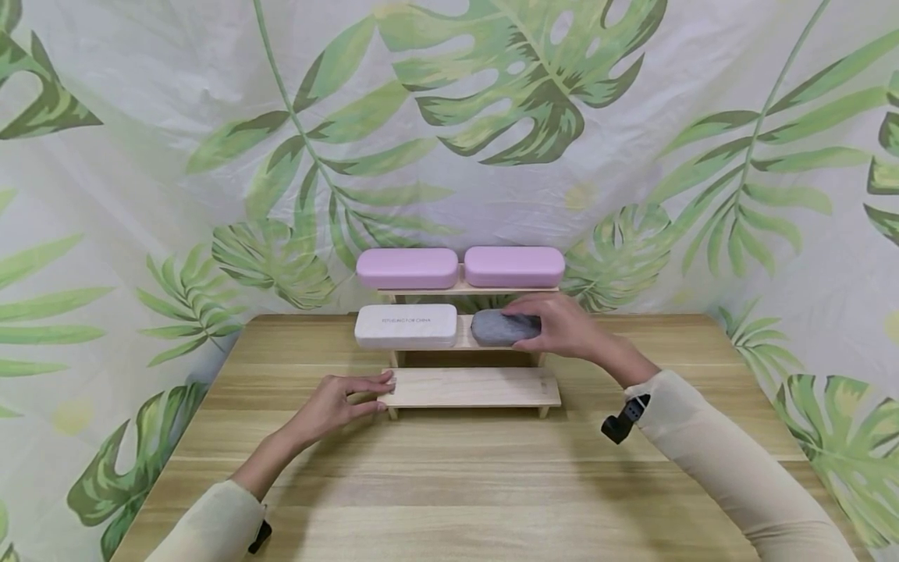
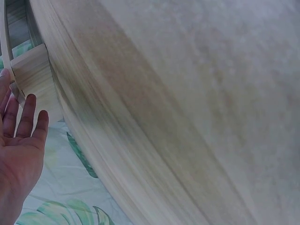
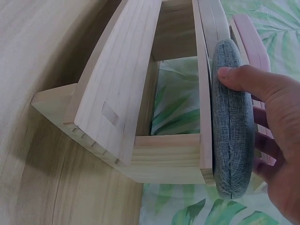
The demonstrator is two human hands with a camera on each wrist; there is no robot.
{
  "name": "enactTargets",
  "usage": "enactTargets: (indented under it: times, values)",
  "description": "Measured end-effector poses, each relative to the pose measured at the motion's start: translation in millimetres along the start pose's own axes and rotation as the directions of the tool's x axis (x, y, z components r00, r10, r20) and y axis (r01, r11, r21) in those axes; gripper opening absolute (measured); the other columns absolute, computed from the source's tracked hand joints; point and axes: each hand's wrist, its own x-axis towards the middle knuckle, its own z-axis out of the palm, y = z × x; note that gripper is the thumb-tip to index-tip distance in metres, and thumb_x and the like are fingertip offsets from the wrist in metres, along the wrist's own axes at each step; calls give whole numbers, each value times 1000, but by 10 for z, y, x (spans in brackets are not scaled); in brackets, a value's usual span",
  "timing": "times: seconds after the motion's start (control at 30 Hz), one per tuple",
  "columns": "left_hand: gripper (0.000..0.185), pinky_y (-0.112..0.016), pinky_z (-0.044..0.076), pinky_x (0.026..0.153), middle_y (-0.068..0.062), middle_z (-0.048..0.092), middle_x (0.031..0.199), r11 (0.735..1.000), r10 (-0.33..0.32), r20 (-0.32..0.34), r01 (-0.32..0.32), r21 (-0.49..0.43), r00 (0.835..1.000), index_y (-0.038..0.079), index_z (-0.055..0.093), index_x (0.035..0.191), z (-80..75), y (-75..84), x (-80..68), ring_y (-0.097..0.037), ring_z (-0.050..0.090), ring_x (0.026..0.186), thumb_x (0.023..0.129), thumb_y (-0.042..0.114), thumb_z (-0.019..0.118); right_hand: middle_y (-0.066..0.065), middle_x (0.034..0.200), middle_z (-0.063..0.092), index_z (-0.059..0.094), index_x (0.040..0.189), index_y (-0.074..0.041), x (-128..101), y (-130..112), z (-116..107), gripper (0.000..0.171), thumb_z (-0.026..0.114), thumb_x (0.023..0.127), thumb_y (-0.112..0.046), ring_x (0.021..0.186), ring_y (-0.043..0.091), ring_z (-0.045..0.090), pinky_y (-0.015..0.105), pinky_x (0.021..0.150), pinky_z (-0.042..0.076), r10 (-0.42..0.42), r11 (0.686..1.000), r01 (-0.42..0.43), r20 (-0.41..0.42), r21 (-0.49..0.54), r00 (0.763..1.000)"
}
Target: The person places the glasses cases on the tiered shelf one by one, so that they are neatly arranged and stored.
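A grey fabric glasses case (image 1: 489, 328) lies on the right of the middle step of a three-tier wooden stand (image 1: 477, 386). My right hand (image 1: 567, 326) grips its right end; in the right wrist view the thumb presses one face of the case (image 3: 232, 131) and the fingers reach behind it. To its left on that step is a white glasses case (image 1: 406, 332) with dark lettering. My left hand (image 1: 335, 402) touches the left end of the lowest step, and its fingers look mostly straight in the left wrist view.
Two pink glasses cases (image 1: 407, 268) sit side by side on the top step. The stand is on a wood-grain table (image 1: 449, 484), close to the table's back edge. Behind hangs a leaf-patterned cloth (image 1: 492, 195). Each wrist wears a black strap.
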Motion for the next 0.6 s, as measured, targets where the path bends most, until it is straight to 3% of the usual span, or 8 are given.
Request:
enactTargets:
  times: [0.6]
  values:
    - [34, -51, 52, 107, -8, 67, 142, 1000, -1, -3, 1, -11, 1000, 9, 78, 126, 9, 19, -1, -31, 64, 133, 93, 12, 82, 11, 129, 75, 77, 127, -9, 19, 13, 50, 54, 95, 80, -28, 118, 30, 72, 46, 92, 61, 6, 999, -6, 0, -35, 1000]
